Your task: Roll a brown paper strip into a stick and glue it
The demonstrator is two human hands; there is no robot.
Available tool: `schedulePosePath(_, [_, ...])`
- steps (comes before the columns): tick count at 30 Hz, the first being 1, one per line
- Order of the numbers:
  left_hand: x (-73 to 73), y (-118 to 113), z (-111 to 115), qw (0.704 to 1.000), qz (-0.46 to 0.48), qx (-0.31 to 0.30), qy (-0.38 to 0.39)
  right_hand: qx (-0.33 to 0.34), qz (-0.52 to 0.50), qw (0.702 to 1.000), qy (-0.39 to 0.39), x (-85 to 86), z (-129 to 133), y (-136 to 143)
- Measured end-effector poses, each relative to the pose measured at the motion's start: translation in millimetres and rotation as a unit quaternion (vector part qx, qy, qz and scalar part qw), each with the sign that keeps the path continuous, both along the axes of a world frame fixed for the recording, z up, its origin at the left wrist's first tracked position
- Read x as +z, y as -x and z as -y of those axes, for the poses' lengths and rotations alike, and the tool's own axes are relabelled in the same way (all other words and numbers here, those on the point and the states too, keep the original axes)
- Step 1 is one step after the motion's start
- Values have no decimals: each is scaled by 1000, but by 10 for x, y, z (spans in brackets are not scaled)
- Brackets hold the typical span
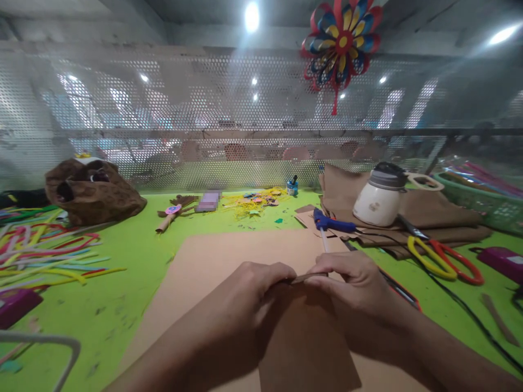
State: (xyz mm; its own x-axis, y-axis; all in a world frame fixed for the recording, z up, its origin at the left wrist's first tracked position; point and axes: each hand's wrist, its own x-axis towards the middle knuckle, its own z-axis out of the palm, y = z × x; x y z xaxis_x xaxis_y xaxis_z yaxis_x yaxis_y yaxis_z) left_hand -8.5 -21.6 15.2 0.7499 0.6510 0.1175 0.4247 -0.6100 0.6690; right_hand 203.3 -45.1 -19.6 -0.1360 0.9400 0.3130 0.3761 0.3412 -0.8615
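Both hands meet over a tan cardboard sheet in front of me. My left hand pinches the far edge of a darker brown sheet, with thumb and fingers closed on it. On the same edge, close to the left, my right hand grips with thumb and forefinger. The edge between them looks folded or rolled; whether it is felt or paper I cannot tell. Just beyond the right hand lies a blue glue gun with its glue stick pointing toward me.
Right: scissors, a black cord, a white jar on folded brown material, and a green basket. Left: coloured strips and a brown bag-like object. Yellow scraps lie before a perforated screen.
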Motion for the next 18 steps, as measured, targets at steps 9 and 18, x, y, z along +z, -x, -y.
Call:
schedulePosePath(9, [-99, -52, -44, 999, 10, 9, 33, 60, -19, 995, 73, 64, 7, 14])
schedulePosePath(18, [-195, -1, -12, 993, -61, 88, -56, -22, 36, 999, 10, 110, 37, 47])
